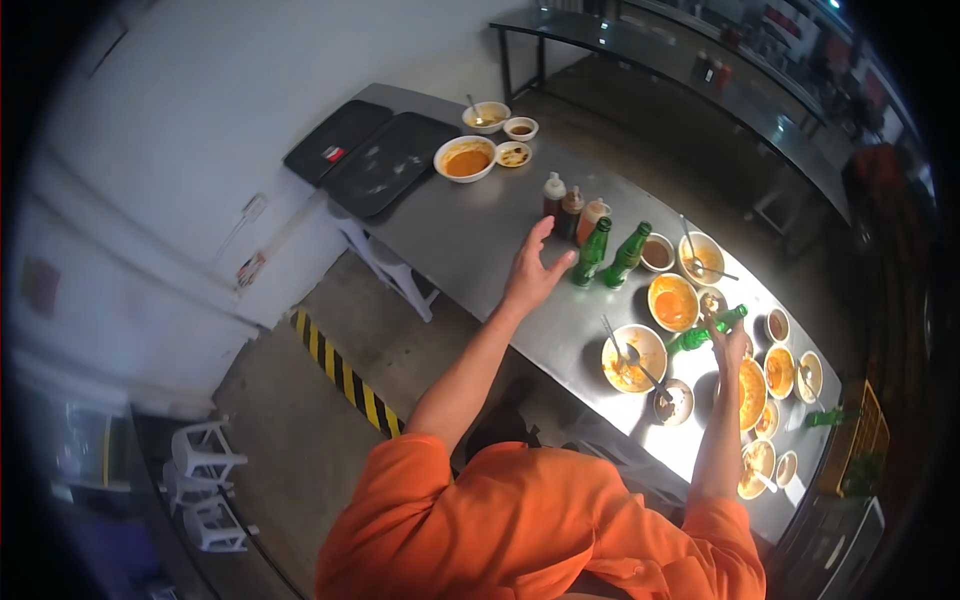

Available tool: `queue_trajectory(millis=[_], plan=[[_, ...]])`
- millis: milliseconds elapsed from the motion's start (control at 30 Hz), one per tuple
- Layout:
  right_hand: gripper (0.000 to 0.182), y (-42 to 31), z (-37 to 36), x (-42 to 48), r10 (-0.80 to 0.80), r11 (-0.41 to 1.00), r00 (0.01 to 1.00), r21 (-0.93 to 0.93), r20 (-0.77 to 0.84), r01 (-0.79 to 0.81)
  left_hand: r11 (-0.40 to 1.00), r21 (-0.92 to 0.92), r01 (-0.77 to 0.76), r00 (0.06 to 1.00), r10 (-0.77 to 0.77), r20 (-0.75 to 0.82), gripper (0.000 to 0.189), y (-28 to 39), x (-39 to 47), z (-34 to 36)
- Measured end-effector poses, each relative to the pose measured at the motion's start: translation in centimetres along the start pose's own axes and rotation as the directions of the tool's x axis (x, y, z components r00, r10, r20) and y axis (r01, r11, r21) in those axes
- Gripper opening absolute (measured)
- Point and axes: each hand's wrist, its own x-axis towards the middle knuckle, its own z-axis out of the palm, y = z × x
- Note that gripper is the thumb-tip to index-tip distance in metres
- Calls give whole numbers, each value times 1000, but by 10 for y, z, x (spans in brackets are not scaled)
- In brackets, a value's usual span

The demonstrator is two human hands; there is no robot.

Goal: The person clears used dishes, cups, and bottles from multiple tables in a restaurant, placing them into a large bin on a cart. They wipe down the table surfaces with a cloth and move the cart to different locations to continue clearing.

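Observation:
My right hand point(729, 346) grips a green glass bottle point(696, 337), tilted above the used bowls. Fingers spread and holding nothing, my left hand point(535, 271) hovers left of two upright green bottles, the nearer point(591, 255) and the farther point(628, 255). Just behind it stand three squeeze sauce bottles point(571, 211). Around my right hand are a bowl of orange sauce point(673, 301), a white bowl with spoons point(630, 360), a small bowl of scraps point(673, 403) and another orange-stained bowl point(751, 394), partly hidden by my wrist.
Two black trays point(394, 161) lie at the table's far left end, beside a soup bowl point(465, 160) and smaller dishes. Another green bottle point(825, 418) stands near the right edge, by a yellow crate point(862, 435). White plastic stools point(208, 454) are on the floor at left.

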Motion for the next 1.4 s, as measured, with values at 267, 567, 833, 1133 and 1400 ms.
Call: queue_trajectory(millis=[267,567,833,1133,1400], plan=[[40,-66,-17,-32,251,966,949,112,-192,-233,979,-202,4,936,68,346,85,-65,79,46],[35,-131,-52,-75,308,947,870,210,-384,-243,940,-339,-42,571,302,763,28,-75,130,84],[39,-171,-42,-88,260,956,907,-45,-332,-291,898,-407,-167,300,440,846,21,-56,152,113],[41,-179,-136,-103,328,941,832,231,-447,-247,907,-392,-153,520,411,749,7,-56,123,126],[34,-76,-304,-126,129,991,558,122,-820,-51,866,-339,-368,731,494,470,3,-13,111,121]])
